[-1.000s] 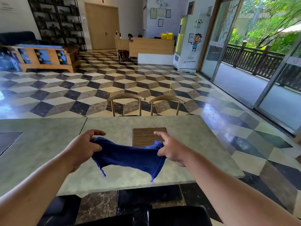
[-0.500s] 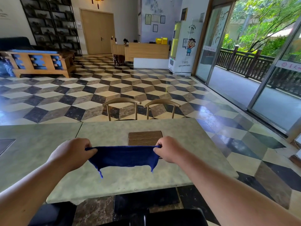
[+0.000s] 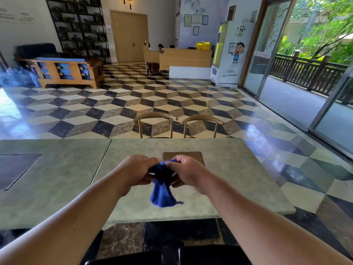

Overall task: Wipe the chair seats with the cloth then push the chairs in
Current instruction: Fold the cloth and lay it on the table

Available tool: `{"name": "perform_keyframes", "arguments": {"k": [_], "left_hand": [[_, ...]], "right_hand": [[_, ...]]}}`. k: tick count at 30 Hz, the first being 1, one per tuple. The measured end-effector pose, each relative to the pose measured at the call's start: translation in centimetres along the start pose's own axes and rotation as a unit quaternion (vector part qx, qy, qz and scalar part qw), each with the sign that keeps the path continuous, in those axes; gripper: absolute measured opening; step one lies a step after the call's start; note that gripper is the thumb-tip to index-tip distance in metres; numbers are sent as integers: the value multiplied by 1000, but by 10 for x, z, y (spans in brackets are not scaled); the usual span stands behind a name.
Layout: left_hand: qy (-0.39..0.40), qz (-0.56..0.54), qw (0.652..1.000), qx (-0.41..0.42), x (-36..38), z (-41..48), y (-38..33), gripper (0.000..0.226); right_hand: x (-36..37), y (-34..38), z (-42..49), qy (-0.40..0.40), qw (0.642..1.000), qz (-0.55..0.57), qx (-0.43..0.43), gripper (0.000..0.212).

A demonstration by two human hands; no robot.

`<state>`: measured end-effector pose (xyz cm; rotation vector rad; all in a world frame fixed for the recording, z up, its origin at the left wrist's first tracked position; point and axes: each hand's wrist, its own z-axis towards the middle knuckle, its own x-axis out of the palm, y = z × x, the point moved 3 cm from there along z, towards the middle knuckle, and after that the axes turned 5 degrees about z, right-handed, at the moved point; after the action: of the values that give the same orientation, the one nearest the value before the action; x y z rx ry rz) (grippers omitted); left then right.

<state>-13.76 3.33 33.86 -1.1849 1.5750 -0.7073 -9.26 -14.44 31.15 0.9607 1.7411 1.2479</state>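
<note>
A soft blue cloth [image 3: 162, 190] hangs bunched over the smooth marbled table [image 3: 238, 169]. The left hand [image 3: 136, 172] and right hand [image 3: 186, 174] are close together, both pinching it.

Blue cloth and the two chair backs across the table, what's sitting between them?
In the head view, only tabletop lies between the cloth and the chair backs, with a brown inset panel set into it.

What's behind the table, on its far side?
A left curved-back wooden chair and a right curved-back wooden chair, side by side. Only their backrests show; the grey-green stone tabletop hides the seats.
</note>
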Motion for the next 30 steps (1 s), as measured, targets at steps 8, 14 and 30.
{"name": "perform_keyframes", "arguments": {"k": [8, 14, 30], "left_hand": [[122, 13, 991, 56, -2, -11, -2, 45], [-129, 290, 936, 153, -36, -6, 16, 47], [-39, 290, 951, 100, -59, 11, 54, 13]], "right_hand": [[7, 4, 5, 33, 999, -2, -35, 54], [9, 16, 6, 18, 991, -70, -116, 18], [2, -14, 20, -11, 964, -252, -84, 11]]}}
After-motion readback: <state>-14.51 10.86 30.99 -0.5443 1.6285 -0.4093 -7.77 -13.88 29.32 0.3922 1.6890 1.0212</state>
